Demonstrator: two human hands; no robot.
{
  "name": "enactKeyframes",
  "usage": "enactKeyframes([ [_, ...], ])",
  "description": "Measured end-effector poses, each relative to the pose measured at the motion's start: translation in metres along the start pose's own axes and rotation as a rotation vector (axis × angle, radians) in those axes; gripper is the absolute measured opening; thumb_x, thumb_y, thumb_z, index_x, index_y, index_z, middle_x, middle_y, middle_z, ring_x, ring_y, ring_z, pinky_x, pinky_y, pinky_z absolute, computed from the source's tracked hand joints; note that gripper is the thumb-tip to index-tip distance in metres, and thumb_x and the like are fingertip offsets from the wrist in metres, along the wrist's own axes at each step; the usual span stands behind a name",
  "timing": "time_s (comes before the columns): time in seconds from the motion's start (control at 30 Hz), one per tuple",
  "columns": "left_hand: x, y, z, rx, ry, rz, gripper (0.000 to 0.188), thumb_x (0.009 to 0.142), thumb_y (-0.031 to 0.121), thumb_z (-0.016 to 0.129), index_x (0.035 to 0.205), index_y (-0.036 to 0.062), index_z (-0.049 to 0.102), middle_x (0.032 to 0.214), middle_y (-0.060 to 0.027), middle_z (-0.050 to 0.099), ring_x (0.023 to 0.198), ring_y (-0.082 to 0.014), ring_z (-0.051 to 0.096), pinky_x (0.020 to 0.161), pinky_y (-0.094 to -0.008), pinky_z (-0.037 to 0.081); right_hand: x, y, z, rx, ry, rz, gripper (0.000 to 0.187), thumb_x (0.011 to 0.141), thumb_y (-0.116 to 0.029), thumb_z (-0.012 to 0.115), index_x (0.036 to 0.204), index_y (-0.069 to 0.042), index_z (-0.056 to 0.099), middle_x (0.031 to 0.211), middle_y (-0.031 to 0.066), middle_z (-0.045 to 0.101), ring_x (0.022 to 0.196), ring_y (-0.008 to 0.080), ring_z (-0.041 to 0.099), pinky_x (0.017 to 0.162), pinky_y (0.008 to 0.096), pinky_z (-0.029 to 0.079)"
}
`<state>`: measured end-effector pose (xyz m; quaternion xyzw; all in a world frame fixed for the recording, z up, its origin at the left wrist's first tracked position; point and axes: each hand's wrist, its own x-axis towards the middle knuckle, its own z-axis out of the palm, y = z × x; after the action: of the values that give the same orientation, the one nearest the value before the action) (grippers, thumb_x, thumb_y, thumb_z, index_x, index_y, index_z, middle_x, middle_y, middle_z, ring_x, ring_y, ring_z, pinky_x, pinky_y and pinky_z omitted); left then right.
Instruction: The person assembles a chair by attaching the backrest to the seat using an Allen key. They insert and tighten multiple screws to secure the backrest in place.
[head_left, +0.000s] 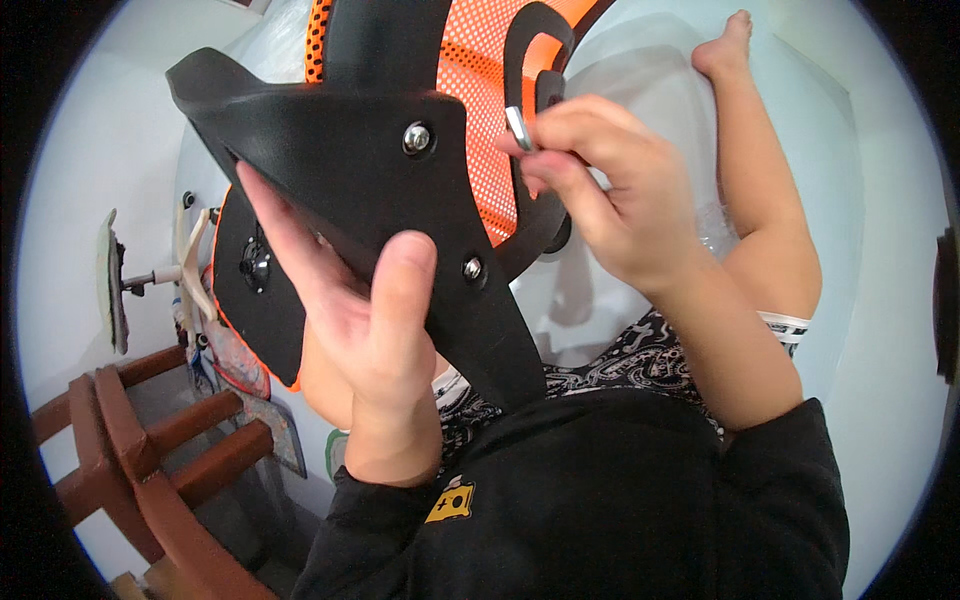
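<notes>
An office chair's orange mesh back (475, 150) stands before me with its black plastic frame piece (340, 150) toward me. Two silver bolts sit in recesses of this piece, an upper bolt (417, 138) and a lower bolt (473, 267). My left hand (365, 320) grips the black piece along its left edge, thumb on the front face and fingers partly hidden behind. Right of the bolts, my right hand (610, 180) pinches a short, bent silver tool that looks like a hex key (518, 129), apart from both bolts. Most of that tool is hidden by the fingers.
A black panel with an orange edge (262, 280) lies left of my left hand. Farther left are a pale wheeled chair base (195, 255) and brown wooden furniture (150, 460). Clear plastic wrap (712, 228) lies by my bare right leg (765, 170).
</notes>
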<state>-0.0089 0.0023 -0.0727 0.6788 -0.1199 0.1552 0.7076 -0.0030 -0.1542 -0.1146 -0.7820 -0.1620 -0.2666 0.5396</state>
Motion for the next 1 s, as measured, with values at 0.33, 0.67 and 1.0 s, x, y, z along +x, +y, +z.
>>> enactKeyframes([
  [0.33,-0.02,0.002,-0.004,0.114,0.008,-0.062,0.064,0.084,0.014,0.047,0.137,-0.0053,0.017,0.137,-0.0171,0.031,0.126,-0.0267,0.032,0.105,-0.0355,0.021,-0.01,-0.014,-0.023,0.135,-0.265,-0.172,0.02,0.067,0.004,0.066,0.084,-0.005,0.068,0.08,0.0047,0.053,0.069,0.014,0.055,0.058,0.0236,0.044],
  [0.67,-0.02,-0.004,-0.004,0.047,0.009,-0.072,0.064,0.086,0.009,0.046,0.139,-0.006,0.013,0.142,-0.0163,0.027,0.13,-0.0239,0.028,0.108,-0.0326,0.015,0.006,-0.022,-0.031,-0.032,-0.312,-0.298,0.016,0.067,-0.001,0.068,0.083,-0.005,0.067,0.079,0.0047,0.054,0.067,0.0134,0.053,0.059,0.0246,0.042],
  [1.0,-0.021,-0.001,-0.002,0.021,0.021,-0.091,0.066,0.086,0.011,0.049,0.14,-0.0033,0.014,0.139,-0.0152,0.031,0.126,-0.0234,0.032,0.106,-0.0332,0.018,0.015,-0.032,-0.04,-0.191,-0.384,-0.443,0.016,0.067,-0.006,0.069,0.082,-0.006,0.067,0.078,0.0039,0.055,0.066,0.0137,0.053,0.061,0.0263,0.041],
])
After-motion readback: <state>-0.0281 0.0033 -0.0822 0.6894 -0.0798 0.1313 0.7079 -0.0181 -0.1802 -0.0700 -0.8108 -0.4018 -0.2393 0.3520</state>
